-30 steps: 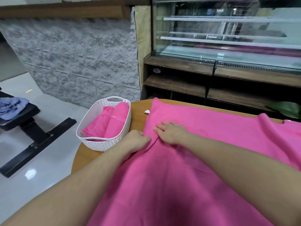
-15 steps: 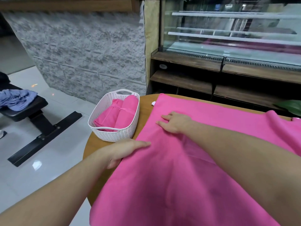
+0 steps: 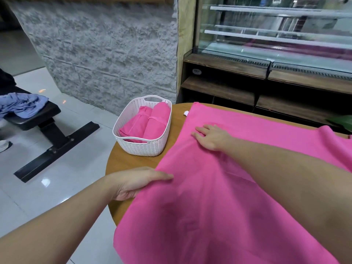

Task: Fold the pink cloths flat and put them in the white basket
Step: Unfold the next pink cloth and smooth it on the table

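Note:
A large pink cloth point(image 3: 219, 197) lies spread over the round wooden table point(image 3: 131, 161), its near end hanging over the edge. My right hand point(image 3: 211, 137) lies flat on the cloth near its far left corner, fingers straight. My left hand point(image 3: 137, 182) holds the cloth's left edge, thumb on top and fingers tucked under it. The white basket point(image 3: 144, 147) stands on the table's left side, beside the cloth. Two folded pink cloths point(image 3: 150, 124) lie inside it.
A black bench point(image 3: 43, 121) with a blue garment point(image 3: 21, 106) on it stands on the tiled floor at the left. Behind the table are a grey stone wall point(image 3: 106, 54), wooden shelves point(image 3: 219, 86) and a glass display case point(image 3: 276, 35).
My left hand has slid back along the cloth's left edge toward me and now grasps that edge. My right hand stays flat near the far corner.

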`<control>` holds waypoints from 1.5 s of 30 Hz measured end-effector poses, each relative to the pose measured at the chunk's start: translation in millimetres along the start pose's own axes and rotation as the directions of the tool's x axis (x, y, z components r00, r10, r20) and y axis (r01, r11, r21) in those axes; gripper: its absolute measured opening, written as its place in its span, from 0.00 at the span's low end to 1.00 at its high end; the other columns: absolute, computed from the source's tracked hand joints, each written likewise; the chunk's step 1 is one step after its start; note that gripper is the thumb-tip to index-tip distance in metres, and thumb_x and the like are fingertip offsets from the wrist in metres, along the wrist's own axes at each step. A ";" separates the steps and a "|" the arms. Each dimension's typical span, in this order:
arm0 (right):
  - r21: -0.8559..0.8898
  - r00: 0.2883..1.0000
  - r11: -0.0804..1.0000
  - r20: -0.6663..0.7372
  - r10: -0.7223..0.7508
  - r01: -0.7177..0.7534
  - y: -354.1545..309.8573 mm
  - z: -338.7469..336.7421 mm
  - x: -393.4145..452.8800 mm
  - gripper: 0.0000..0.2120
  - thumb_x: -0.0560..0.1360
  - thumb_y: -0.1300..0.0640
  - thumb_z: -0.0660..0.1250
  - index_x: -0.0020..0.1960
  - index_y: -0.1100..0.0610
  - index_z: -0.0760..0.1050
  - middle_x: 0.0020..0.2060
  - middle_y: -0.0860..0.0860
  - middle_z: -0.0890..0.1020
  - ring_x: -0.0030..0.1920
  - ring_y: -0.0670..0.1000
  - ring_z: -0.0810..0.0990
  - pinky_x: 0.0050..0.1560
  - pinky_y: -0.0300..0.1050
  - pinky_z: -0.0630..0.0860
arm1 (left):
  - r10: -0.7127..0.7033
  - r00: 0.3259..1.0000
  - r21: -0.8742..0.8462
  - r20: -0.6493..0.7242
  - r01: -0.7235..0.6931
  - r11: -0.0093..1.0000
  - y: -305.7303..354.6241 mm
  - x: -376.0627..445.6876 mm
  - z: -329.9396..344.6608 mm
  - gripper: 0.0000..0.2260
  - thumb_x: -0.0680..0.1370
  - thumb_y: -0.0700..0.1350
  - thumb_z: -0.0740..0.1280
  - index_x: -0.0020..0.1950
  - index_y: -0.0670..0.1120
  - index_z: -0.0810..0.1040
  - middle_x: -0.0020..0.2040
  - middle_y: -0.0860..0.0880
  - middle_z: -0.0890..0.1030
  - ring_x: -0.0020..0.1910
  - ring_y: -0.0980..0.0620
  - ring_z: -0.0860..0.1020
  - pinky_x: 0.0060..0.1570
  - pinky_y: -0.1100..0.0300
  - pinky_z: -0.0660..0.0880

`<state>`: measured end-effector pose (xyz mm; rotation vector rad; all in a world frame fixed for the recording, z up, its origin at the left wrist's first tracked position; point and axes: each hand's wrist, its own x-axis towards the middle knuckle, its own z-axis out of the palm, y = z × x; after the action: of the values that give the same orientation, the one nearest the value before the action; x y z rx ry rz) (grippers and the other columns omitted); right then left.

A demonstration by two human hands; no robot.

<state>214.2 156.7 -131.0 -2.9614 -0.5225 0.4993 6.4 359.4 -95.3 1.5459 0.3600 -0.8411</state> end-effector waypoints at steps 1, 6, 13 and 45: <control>0.010 1.000 1.000 0.003 0.002 -0.002 1.1 4.2 -1.2 0.31 0.79 0.31 0.40 0.79 0.39 0.50 0.80 0.46 0.50 0.80 0.56 0.46 0.77 0.61 0.47 | -0.025 1.000 0.037 0.006 0.025 0.999 -1.5 -1.5 0.1 0.15 0.79 0.50 0.68 0.61 0.43 0.82 0.57 0.43 0.84 0.54 0.46 0.84 0.58 0.50 0.79; 0.018 0.994 1.000 -0.113 0.003 -0.002 5.3 22.8 -7.3 0.30 0.78 0.30 0.36 0.78 0.35 0.44 0.80 0.43 0.46 0.80 0.55 0.42 0.76 0.64 0.39 | -0.161 0.983 0.118 0.094 0.149 0.982 -20.3 -12.0 -14.5 0.17 0.79 0.55 0.68 0.61 0.46 0.83 0.59 0.43 0.83 0.61 0.43 0.80 0.68 0.41 0.71; 0.163 0.884 0.966 -0.456 -0.105 0.199 5.2 34.3 -21.1 0.27 0.80 0.40 0.55 0.78 0.40 0.55 0.77 0.47 0.62 0.77 0.52 0.57 0.73 0.68 0.53 | -0.213 0.968 0.212 0.135 0.182 0.960 -33.6 -21.4 -23.8 0.23 0.74 0.62 0.69 0.63 0.50 0.82 0.61 0.41 0.82 0.54 0.43 0.82 0.59 0.45 0.78; -0.030 0.991 0.993 -0.061 -0.119 0.117 -56.9 78.2 -146.4 0.26 0.81 0.35 0.45 0.78 0.35 0.46 0.80 0.43 0.44 0.80 0.54 0.42 0.74 0.70 0.42 | -0.065 0.995 -0.087 0.072 0.071 0.994 -114.5 -94.9 -12.4 0.19 0.77 0.44 0.70 0.66 0.40 0.78 0.64 0.40 0.80 0.59 0.44 0.81 0.61 0.51 0.77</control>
<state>40.1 161.9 -152.1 -2.9372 -0.6974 0.3893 -131.1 414.5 -113.5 1.4245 0.3965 -0.9171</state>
